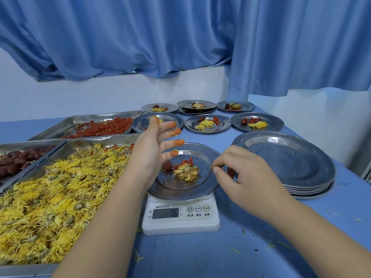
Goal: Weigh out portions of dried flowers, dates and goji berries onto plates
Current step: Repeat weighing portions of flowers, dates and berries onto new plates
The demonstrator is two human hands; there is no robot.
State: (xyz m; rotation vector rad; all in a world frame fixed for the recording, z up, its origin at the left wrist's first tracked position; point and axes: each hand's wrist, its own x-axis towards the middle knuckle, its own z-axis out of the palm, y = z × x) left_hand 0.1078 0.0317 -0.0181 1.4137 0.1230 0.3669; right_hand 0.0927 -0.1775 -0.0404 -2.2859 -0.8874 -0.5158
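A steel plate [180,189] rests on a white digital scale [180,217] whose display reads 7.6. On the plate lie a dried yellow flower [186,172], a dark red date [167,165] and a few goji berries [186,161]. My left hand [152,149] hovers over the plate's left side, fingers spread, tips stained orange, holding nothing. My right hand [243,177] pinches the plate's right rim between thumb and fingers. Trays on the left hold dried flowers [60,197], dates [18,161] and goji berries [100,128].
A stack of empty steel plates [285,163] stands right of the scale. Several filled plates [208,123] sit in two rows at the back of the blue table. Blue curtains hang behind. Loose petals lie scattered on the table's near right part.
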